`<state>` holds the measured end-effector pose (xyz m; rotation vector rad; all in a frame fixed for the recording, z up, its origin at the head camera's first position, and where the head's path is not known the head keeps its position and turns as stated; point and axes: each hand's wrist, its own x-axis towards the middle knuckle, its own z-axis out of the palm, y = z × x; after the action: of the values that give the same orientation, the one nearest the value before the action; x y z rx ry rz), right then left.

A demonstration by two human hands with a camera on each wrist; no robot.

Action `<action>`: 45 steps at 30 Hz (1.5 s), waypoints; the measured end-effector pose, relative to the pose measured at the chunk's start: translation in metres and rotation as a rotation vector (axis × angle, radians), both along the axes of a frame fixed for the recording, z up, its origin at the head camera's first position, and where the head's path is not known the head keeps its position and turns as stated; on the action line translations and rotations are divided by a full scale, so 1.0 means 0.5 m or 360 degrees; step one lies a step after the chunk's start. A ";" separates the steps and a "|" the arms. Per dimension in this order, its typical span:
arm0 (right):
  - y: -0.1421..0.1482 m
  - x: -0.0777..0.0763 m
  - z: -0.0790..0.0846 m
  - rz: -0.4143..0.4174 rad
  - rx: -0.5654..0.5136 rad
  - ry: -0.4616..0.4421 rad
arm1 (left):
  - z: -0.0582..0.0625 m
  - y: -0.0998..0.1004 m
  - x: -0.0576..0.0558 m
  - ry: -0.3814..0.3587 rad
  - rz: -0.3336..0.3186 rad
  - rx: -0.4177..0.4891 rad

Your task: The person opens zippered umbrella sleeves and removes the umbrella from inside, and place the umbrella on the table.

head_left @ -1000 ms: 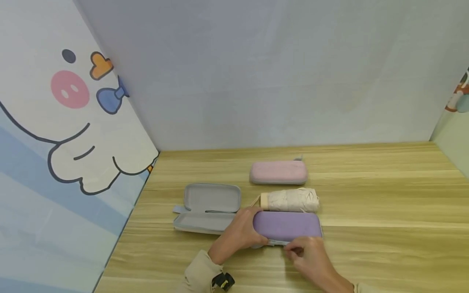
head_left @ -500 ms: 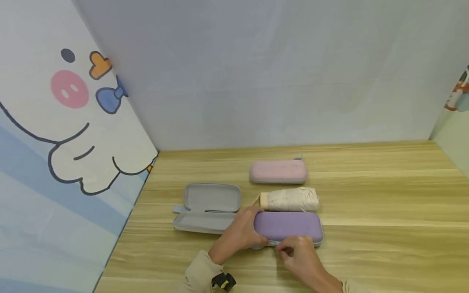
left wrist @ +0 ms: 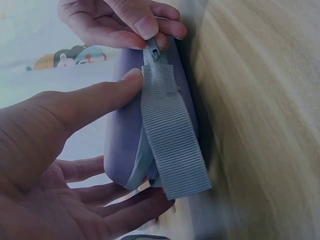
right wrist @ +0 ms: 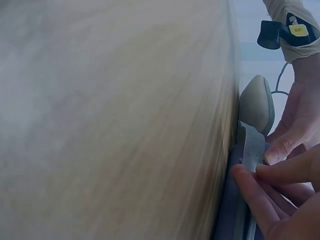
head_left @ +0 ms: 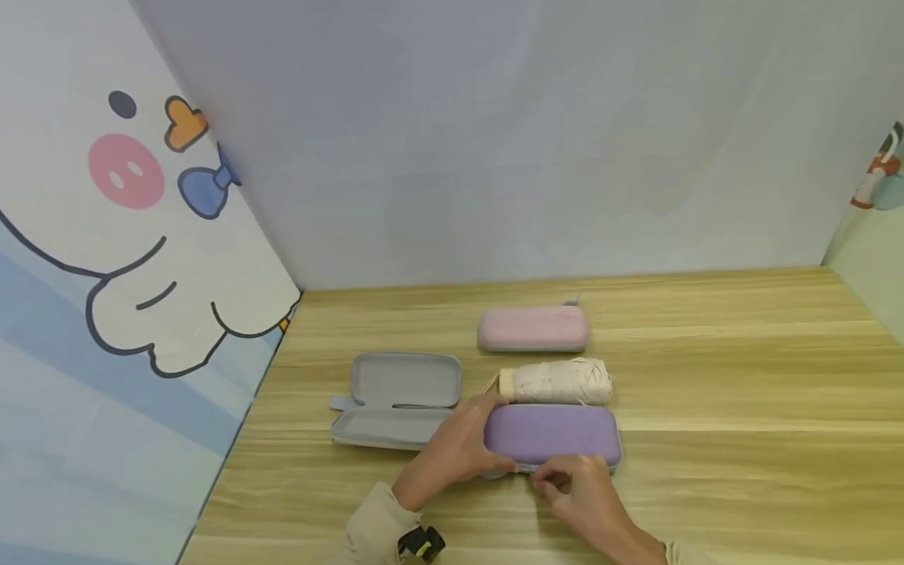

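Note:
A purple zippered hard case (head_left: 554,433) lies closed-looking on the wooden table. My left hand (head_left: 457,449) grips its left end, thumb along the front seam and fingers round the far side. In the left wrist view a ribbed grey fabric tab (left wrist: 172,132) hangs from the seam under that thumb. Thumb and finger of my right hand (head_left: 585,496) pinch the zipper pull (left wrist: 155,50) right beside the tab, at the case's front edge. The case's inside is hidden.
A grey case (head_left: 406,380) stands unfolded left of the purple one, partly behind my left hand. A beige folded umbrella (head_left: 558,382) lies just behind the purple case, and a pink case (head_left: 533,328) behind that. A fabric wall (head_left: 537,157) borders the table's back.
My right hand has slid left along the purple case's front seam, pinching the zipper pull, and has stayed close to the left thumb since. The left hand keeps its grip.

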<state>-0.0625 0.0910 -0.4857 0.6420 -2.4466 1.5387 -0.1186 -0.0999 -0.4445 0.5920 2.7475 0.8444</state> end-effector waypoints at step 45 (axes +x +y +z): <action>0.180 -0.093 0.061 0.0017 0.0075 -0.0488 | 0.021 -0.058 0.046 -0.0642 0.0087 0.0487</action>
<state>-0.1093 0.1811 -0.4553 0.4549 -2.7090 1.6992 -0.0958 -0.1287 -0.4341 0.3478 2.2975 1.2559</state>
